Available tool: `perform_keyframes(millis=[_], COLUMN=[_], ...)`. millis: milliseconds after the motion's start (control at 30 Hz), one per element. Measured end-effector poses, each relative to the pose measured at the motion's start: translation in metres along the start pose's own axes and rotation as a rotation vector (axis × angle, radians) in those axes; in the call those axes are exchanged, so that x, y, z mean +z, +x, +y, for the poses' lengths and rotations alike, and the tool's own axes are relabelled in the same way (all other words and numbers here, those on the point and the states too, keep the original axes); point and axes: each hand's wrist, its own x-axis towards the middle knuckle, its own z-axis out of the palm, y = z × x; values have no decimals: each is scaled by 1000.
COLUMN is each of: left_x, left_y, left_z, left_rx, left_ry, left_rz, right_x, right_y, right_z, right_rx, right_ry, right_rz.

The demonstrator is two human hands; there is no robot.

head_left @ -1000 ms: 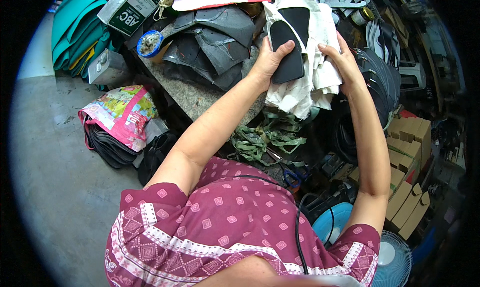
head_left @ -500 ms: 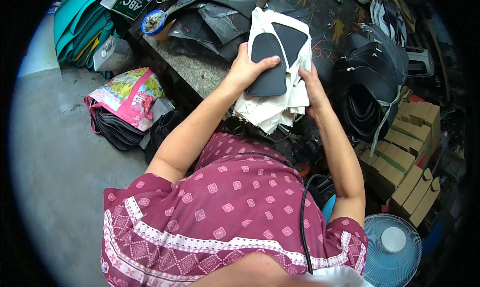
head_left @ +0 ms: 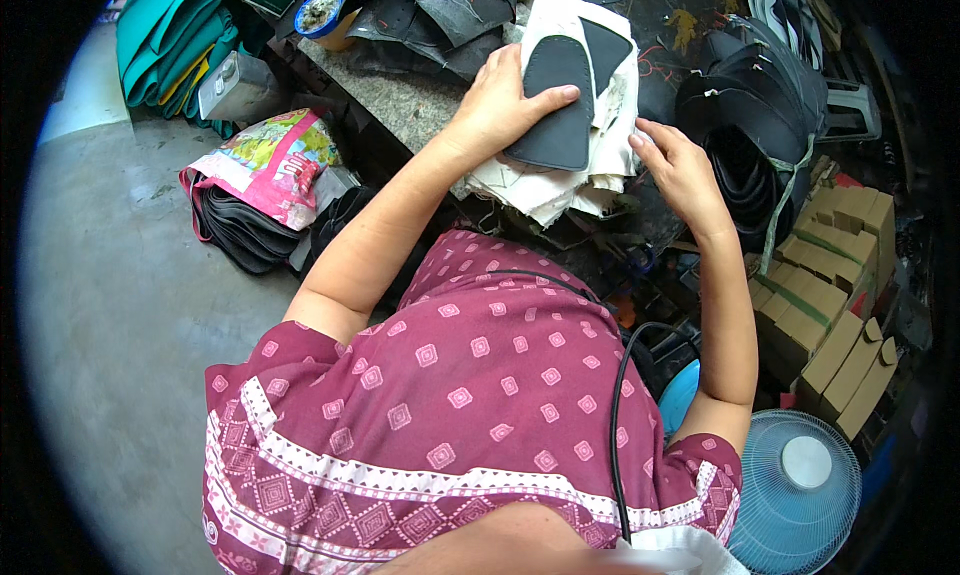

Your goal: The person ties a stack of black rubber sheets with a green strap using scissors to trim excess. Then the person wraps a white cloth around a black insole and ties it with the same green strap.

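A stack of white fabric pieces (head_left: pixel 545 197) with frayed edges lies at the front edge of the dark worktable. On top of it rests a dark rounded panel (head_left: pixel 556 125) with a line of stitching or holes along its rim. A second dark panel (head_left: pixel 606 51) shows partly behind it, sewn or laid on the white fabric. My left hand (head_left: pixel 508 103) grips the left side of the rounded panel, thumb across its face and fingers at its edge. My right hand (head_left: pixel 685 175) is beside the fabric's right edge, fingers bent and slightly apart, with nothing visible in them.
Black sheet scraps (head_left: pixel 425 25) and a blue-rimmed tub (head_left: pixel 318 17) sit at the back left. Rolled black panels (head_left: pixel 755 105) tied with a strip stand at right, above cardboard boxes (head_left: pixel 800 285). A fan (head_left: pixel 800 515) is at lower right; a colourful bag (head_left: pixel 265 165) covers black pieces at left.
My right hand has come off the right side of the fabric stack and moved slightly right. My left hand keeps its grip on the panel. The view has shifted a little.
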Motion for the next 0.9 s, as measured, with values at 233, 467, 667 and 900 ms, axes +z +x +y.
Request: perform_keyframes(millis=[233,467,667,900], left_x=[3,1,2,6], left_y=[-3,-9,-14,-21], left_z=[4,4,12,23], left_rx=[-20,24,19,-55], left_ry=[-28,-425,-480,-903], left_rz=[18,7,-69,-41], right_x=[-6,12,21,32], right_y=[-10,7,6,5], right_z=[-24,-30,-33,-32], right_rx=[-165,101,7,179], right_ry=[102,498,390,680], right_rz=[213,52,271,101])
